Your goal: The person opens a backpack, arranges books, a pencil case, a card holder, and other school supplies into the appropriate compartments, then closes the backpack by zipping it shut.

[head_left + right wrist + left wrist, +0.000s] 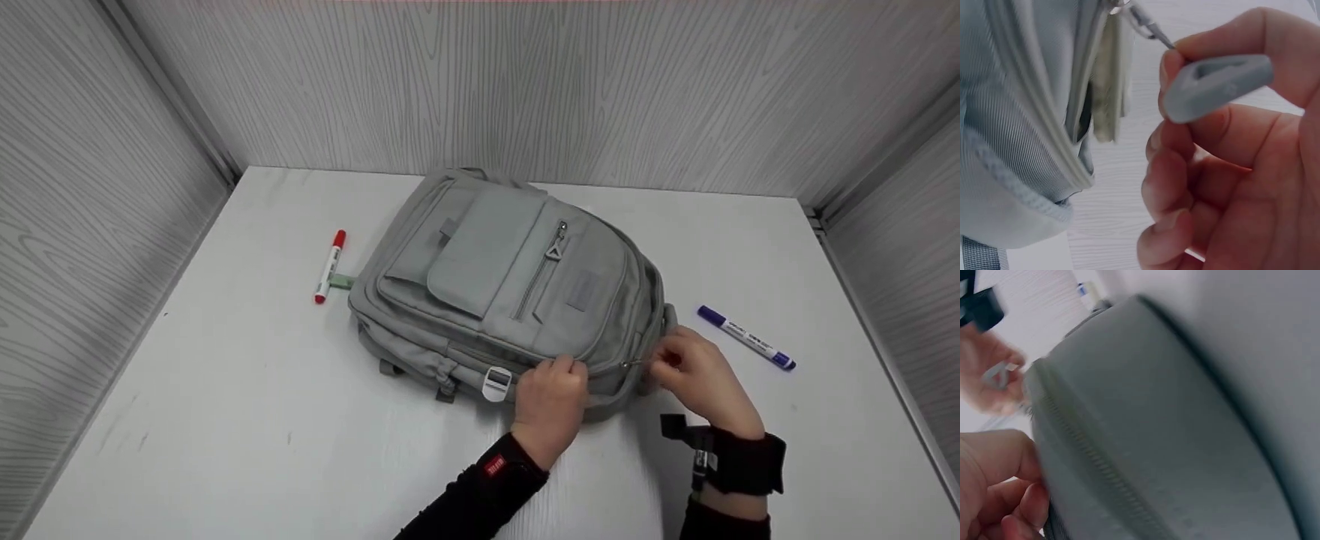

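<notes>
A grey-green backpack (495,262) lies front side up on the white table. My left hand (551,401) grips the fabric along its near side, fingers curled over the edge beside a white buckle (496,383). At the bag's right end, my right hand (694,375) pinches a zipper pull. In the right wrist view, the grey triangular end of that zipper pull (1216,87) sits between thumb and fingers, its metal link leading up to the slider. The zipper stands partly apart near the slider, with a dark gap showing. The left wrist view shows zipper teeth (1095,455) along the bag's side.
A blue-capped marker (746,337) lies right of the backpack, close to my right hand. On the left, a red-capped marker (330,266) lies by a small green tab (342,281) at the bag's edge. Wood-grain panels (525,90) enclose the white table (225,390).
</notes>
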`<move>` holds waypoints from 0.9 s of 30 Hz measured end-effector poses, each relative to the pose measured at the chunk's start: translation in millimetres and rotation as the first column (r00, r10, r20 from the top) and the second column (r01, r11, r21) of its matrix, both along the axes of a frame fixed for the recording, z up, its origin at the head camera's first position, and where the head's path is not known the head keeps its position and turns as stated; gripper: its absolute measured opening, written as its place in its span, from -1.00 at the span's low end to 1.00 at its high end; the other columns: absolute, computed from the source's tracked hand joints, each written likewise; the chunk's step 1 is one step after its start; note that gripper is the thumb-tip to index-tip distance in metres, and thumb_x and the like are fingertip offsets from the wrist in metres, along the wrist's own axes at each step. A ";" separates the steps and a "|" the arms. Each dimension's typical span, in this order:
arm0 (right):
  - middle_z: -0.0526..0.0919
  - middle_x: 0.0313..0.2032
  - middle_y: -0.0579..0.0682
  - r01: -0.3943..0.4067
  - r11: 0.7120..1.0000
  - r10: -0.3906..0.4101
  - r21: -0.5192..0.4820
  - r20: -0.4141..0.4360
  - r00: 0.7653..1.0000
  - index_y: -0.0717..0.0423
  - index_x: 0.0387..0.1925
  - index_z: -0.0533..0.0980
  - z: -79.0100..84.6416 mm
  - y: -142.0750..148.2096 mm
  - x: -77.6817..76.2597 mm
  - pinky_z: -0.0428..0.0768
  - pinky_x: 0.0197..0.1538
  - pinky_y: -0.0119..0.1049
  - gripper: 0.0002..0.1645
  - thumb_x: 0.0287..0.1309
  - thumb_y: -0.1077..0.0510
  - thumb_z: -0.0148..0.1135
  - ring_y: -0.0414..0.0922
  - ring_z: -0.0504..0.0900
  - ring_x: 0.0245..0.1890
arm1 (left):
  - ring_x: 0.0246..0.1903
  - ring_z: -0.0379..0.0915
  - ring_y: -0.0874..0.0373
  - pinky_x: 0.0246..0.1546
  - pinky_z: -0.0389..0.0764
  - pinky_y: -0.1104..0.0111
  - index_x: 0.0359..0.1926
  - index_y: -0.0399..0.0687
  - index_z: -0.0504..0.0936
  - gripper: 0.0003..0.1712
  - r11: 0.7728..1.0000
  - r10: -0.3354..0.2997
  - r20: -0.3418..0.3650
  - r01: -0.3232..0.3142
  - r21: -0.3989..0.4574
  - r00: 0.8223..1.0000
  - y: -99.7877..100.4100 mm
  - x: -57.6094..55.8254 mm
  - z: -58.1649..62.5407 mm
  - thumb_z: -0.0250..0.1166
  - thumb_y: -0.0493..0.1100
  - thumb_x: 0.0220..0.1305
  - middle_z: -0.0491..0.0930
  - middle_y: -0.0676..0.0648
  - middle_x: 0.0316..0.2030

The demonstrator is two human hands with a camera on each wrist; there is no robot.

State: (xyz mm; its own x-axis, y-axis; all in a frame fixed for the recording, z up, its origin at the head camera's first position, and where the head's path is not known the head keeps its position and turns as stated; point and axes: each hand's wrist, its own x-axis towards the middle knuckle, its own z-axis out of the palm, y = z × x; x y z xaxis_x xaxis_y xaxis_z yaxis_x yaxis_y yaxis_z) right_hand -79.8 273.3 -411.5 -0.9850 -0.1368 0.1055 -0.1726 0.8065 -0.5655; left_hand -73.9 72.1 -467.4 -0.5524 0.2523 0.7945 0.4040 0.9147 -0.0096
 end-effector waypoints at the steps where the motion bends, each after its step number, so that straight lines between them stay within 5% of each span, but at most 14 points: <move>1: 0.48 -0.41 -0.04 0.005 1.000 -0.005 -0.008 -0.001 1.000 0.09 -0.57 0.52 -1.0 0.5 -0.5 0.41 -0.31 -0.44 -0.79 0.09 0.39 0.14 -0.25 0.39 -0.42 | -0.74 0.35 0.27 -0.77 0.33 0.43 -0.74 0.07 0.47 -0.68 1.000 -0.010 0.005 0.010 0.013 1.000 -3.0 0.6 2.1 0.51 -0.22 -0.42 0.41 0.12 -0.68; 8: 0.50 -0.38 0.00 0.053 0.998 -0.054 -0.044 -0.018 0.998 0.13 -0.52 0.53 -10.0 0.3 -4.6 0.41 -0.25 -0.44 -0.83 0.12 0.37 0.13 -0.21 0.44 -0.36 | -0.76 0.31 0.28 -0.77 0.32 0.44 -0.68 -0.01 0.51 -0.73 0.996 -0.094 0.070 0.093 0.013 0.993 -29.8 7.9 12.5 0.47 -0.26 -0.46 0.40 0.10 -0.66; 18: 0.53 -0.37 0.02 0.113 0.991 -0.118 -0.065 -0.075 0.990 0.16 -0.51 0.57 -13.9 9.7 -0.4 0.37 -0.31 -0.45 -0.84 0.10 0.38 0.15 -0.28 0.39 -0.38 | -0.74 0.22 0.33 -0.78 0.28 0.50 -0.58 -0.07 0.54 -0.74 0.966 -0.246 0.074 0.251 -0.061 0.966 -75.9 12.8 10.8 0.44 -0.27 -0.42 0.45 0.09 -0.59; 27: 0.54 -0.37 0.04 0.139 0.989 -0.141 -0.041 -0.049 0.989 0.20 -0.49 0.58 -12.9 17.7 0.6 0.38 -0.27 -0.43 -0.88 0.11 0.36 0.19 -0.20 0.40 -0.35 | -0.72 0.25 0.24 -0.76 0.35 0.41 -0.51 -0.13 0.56 -0.77 0.969 -0.248 0.073 0.248 0.010 0.966 -123.0 -7.3 4.7 0.36 -0.38 -0.34 0.45 0.01 -0.52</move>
State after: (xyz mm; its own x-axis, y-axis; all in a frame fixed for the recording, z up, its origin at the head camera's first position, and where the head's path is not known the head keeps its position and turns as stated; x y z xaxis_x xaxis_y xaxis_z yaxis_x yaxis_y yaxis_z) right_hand -79.2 291.0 -424.4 -0.9872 0.0069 0.1595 -0.0896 0.8033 -0.5888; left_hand -81.2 -51.0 -462.7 -0.5289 0.3877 0.7549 0.6178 0.7858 0.0293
